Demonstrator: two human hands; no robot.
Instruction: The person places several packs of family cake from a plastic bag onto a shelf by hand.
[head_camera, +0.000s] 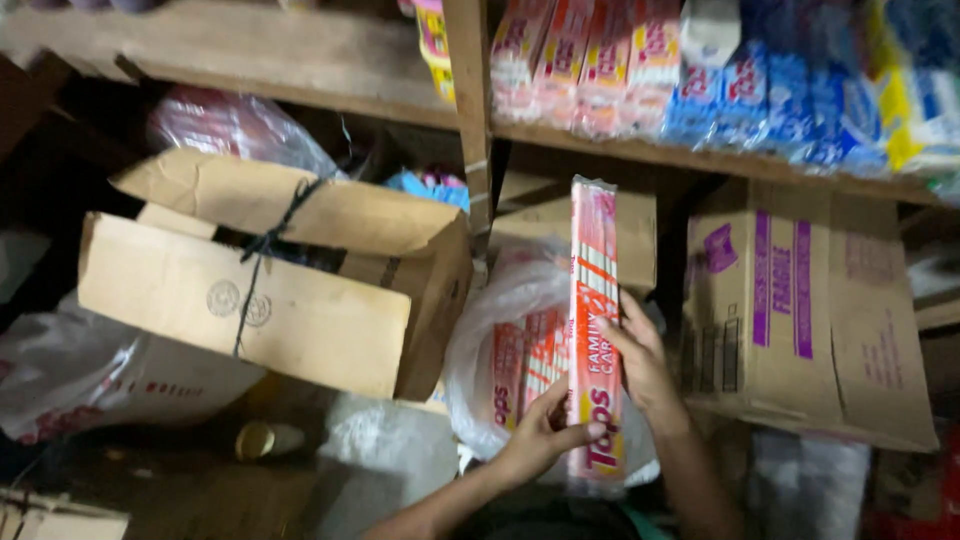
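We grip a long pink packet upright, left hand and right hand both clenched on it. Just left of it sits a clear plastic bag of similar packets.

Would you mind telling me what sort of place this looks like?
Probably a small shop's stockroom. Wooden shelves hold rows of packets, cardboard boxes sit below, and both hands, left and right, hold a long pink pack over a plastic bag of more.

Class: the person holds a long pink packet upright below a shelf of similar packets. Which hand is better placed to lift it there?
Probably the right hand: it grips the pink packet mid-length, nearer the shelf. The left hand only steadies the bottom.
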